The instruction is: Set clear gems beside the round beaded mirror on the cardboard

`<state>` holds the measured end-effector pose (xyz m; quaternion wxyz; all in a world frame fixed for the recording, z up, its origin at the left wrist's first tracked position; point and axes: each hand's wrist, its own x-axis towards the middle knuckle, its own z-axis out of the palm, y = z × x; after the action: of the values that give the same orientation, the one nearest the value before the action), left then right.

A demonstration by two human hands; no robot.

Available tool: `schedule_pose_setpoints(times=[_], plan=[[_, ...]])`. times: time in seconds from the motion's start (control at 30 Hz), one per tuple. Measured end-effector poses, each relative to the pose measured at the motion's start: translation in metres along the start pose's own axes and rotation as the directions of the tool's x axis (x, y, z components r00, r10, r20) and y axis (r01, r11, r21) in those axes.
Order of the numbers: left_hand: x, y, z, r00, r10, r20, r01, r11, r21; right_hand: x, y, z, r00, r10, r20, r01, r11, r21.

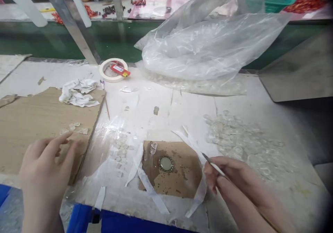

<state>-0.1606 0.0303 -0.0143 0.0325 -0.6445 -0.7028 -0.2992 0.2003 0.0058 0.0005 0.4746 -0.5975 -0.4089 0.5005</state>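
Note:
My right hand (234, 177) pinches a thin paintbrush (218, 169), its dark tip pointing up and left. To its left, a small piece of cardboard (182, 184) is taped to the table with white strips. On this board lie a round pale disc with a beaded rim (165, 164) and a small clear piece (153, 147). My left hand (48, 163) hovers over a larger cardboard sheet (23, 122), fingers loosely bent and apart, nothing visible in them. Just beyond its fingertips are a few clear bits (82, 131).
Many clear pieces (241, 139) lie heaped at right; smaller ones (121, 153) sit left of the board. Behind are crumpled white tissue (78, 92), a masking tape roll (104, 74) with a red-and-yellow item (120, 70), and a large plastic bag (192, 59). A metal post (70, 21) rises left.

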Motion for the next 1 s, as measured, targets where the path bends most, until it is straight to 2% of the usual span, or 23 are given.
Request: schedule_pose_setpoints(times=[0.07,0.13,0.2,0.23,0.33,0.43,0.53,0.6,0.67,0.7,0.8,0.9,1.0], plan=[[-0.008,0.016,0.001,0.997,0.067,0.030,-0.068,0.997,0.023,-0.001,-0.003,0.009,0.993,-0.106,-0.042,0.097,0.978,-0.185],[-0.018,0.029,0.006,0.979,0.121,0.163,-0.114,0.992,-0.046,-0.002,-0.004,0.014,0.985,-0.170,0.003,0.165,0.948,-0.272],[-0.026,0.038,0.014,0.951,0.119,0.284,-0.085,0.988,-0.130,-0.002,0.000,0.016,0.981,-0.190,0.048,0.196,0.934,-0.299],[-0.028,0.040,0.017,0.945,0.104,0.309,-0.057,0.986,-0.156,-0.003,0.003,0.016,0.976,-0.204,0.072,0.216,0.928,-0.303],[-0.029,0.041,0.025,0.952,0.068,0.297,-0.013,0.983,-0.184,-0.004,0.014,0.018,0.955,-0.278,0.106,0.297,0.900,-0.320],[-0.030,0.038,0.026,0.955,0.069,0.289,-0.008,0.979,-0.205,-0.007,0.021,0.024,0.938,-0.337,0.079,0.342,0.869,-0.357],[-0.039,0.038,0.024,0.955,0.038,0.293,0.039,0.967,-0.253,-0.006,0.021,0.027,0.911,-0.385,0.148,0.413,0.836,-0.363],[-0.050,0.047,0.022,0.952,-0.044,0.302,0.163,0.910,-0.381,-0.004,0.018,0.028,0.887,-0.405,0.222,0.461,0.807,-0.368],[-0.060,0.063,0.020,0.939,-0.105,0.327,0.278,0.792,-0.543,-0.002,0.014,0.027,0.865,-0.420,0.276,0.499,0.780,-0.378],[-0.063,0.073,0.019,0.934,-0.096,0.344,0.299,0.736,-0.607,-0.001,0.012,0.027,0.855,-0.427,0.293,0.515,0.766,-0.384],[-0.063,0.099,0.018,0.915,0.026,0.403,0.310,0.597,-0.740,0.001,0.009,0.028,0.822,-0.467,0.325,0.566,0.728,-0.387],[-0.056,0.109,0.020,0.858,0.179,0.481,0.360,0.456,-0.814,0.002,0.008,0.028,0.812,-0.479,0.333,0.581,0.715,-0.389],[-0.058,0.113,0.023,0.848,0.258,0.462,0.341,0.403,-0.849,0.003,0.007,0.027,0.817,-0.475,0.327,0.575,0.718,-0.392]])
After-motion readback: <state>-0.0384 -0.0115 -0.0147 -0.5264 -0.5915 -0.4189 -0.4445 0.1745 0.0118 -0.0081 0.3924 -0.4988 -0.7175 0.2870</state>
